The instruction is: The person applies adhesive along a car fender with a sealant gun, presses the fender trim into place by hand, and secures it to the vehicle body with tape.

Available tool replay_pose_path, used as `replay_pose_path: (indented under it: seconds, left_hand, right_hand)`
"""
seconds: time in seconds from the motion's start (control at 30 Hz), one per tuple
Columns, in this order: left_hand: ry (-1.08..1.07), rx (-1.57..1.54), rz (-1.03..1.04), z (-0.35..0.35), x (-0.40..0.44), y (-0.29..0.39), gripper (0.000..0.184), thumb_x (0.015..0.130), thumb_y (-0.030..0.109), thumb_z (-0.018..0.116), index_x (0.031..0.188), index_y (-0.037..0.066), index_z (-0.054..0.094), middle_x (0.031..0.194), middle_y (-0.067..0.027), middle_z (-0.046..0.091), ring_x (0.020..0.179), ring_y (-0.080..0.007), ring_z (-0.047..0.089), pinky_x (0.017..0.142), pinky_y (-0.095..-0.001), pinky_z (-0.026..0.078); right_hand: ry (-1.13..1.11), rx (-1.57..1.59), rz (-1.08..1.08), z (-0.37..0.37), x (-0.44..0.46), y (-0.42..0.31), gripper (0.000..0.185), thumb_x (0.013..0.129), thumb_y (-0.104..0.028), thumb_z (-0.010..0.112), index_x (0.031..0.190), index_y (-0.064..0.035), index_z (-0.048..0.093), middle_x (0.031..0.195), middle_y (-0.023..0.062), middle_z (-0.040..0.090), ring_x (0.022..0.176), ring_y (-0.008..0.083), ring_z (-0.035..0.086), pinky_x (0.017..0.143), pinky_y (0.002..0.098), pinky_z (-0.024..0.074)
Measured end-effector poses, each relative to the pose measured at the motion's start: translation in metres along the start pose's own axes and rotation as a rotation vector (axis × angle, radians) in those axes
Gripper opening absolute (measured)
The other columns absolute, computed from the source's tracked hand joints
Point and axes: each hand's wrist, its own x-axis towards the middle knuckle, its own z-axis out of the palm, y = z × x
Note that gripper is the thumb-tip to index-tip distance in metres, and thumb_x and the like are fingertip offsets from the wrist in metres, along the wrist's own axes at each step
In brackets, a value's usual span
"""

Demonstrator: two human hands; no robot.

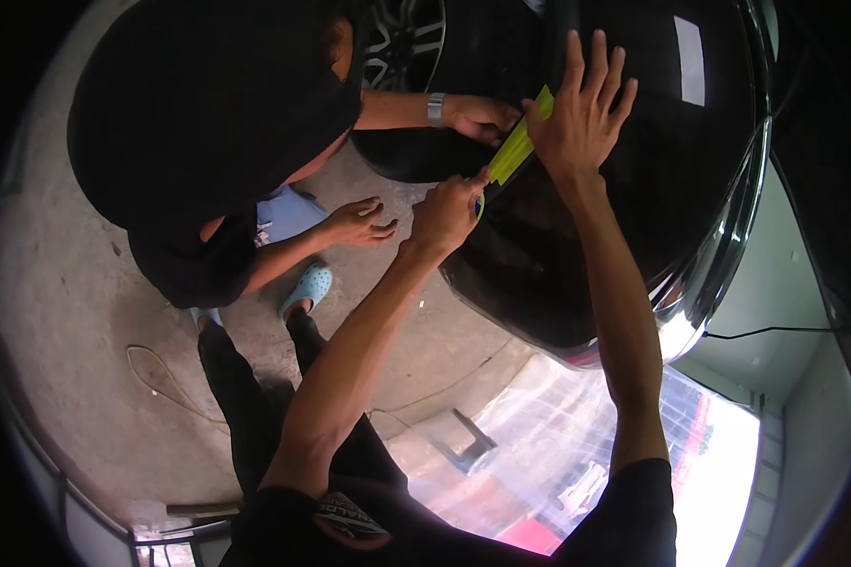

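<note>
A strip of yellow-green tape (pixel 512 154) runs slantwise along the edge of a black car panel (pixel 633 217), near the wheel. My left hand (pixel 444 215) is closed round a roll of the same tape at the strip's lower end; only a bit of the roll's rim shows. Higher up, my right hand (pixel 581 123) lies spread on the dark panel, its thumb at the tape's upper part. A co-worker's hand (pixel 482 119), with a metal watch at the wrist, is beside the strip from the left. The co-worker's other hand (pixel 357 224) is held low, apart from mine.
The co-worker in black (pixel 208 104) bends close at the left, in light blue clogs (pixel 310 287). A spoked wheel (pixel 407 42) is at the top. A cable (pixel 165 392) lies on the concrete floor (pixel 95 378). A white rectangular patch (pixel 689 60) is on the car.
</note>
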Motion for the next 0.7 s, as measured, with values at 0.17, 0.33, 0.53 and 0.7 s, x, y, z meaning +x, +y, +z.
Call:
replay_pose_path:
  seconds: [0.17, 0.33, 0.53, 0.7]
  left_hand:
    - [0.037, 0.015, -0.041, 0.003, -0.004, 0.004, 0.035, 0.099, 0.012, 0.058, 0.132, 0.019, 0.065, 0.094, -0.0174, 0.066, 0.088, -0.0377, 0.068, 0.072, -0.0490, 0.054]
    - [0.025, 0.037, -0.068, -0.001, -0.001, 0.012, 0.032, 0.099, 0.012, 0.057, 0.129, 0.018, 0.066, 0.098, -0.0175, 0.068, 0.093, -0.0377, 0.069, 0.075, -0.0480, 0.054]
    - [0.078, -0.113, -0.067, 0.003, 0.004, 0.010, 0.022, 0.098, 0.014, 0.057, 0.116, 0.007, 0.069, 0.099, -0.0198, 0.070, 0.094, -0.0414, 0.068, 0.079, -0.0490, 0.053]
    - [0.204, -0.181, -0.190, 0.022, 0.009, 0.006, 0.020, 0.096, 0.021, 0.060, 0.102, 0.004, 0.070, 0.088, -0.0193, 0.071, 0.076, -0.0364, 0.071, 0.065, -0.0445, 0.054]
  right_hand:
    - [0.015, -0.002, 0.001, 0.002, -0.007, -0.003, 0.102, 0.076, -0.035, 0.084, 0.158, -0.0186, 0.026, 0.164, 0.0140, 0.024, 0.153, 0.0377, 0.020, 0.121, 0.0600, 0.0159]
    - [-0.138, 0.023, 0.025, -0.003, -0.042, -0.012, 0.105, 0.075, -0.036, 0.085, 0.158, -0.0138, 0.025, 0.165, 0.0168, 0.022, 0.154, 0.0385, 0.019, 0.122, 0.0585, 0.0160]
    - [-0.285, 0.002, -0.009, -0.003, -0.061, -0.021, 0.121, 0.067, -0.042, 0.089, 0.160, -0.0095, 0.020, 0.166, 0.0169, 0.018, 0.155, 0.0358, 0.015, 0.124, 0.0566, 0.0119]
    - [-0.400, -0.021, -0.028, -0.006, -0.066, -0.025, 0.116, 0.068, -0.043, 0.087, 0.160, -0.0083, 0.023, 0.167, 0.0181, 0.017, 0.155, 0.0356, 0.015, 0.125, 0.0526, 0.0135]
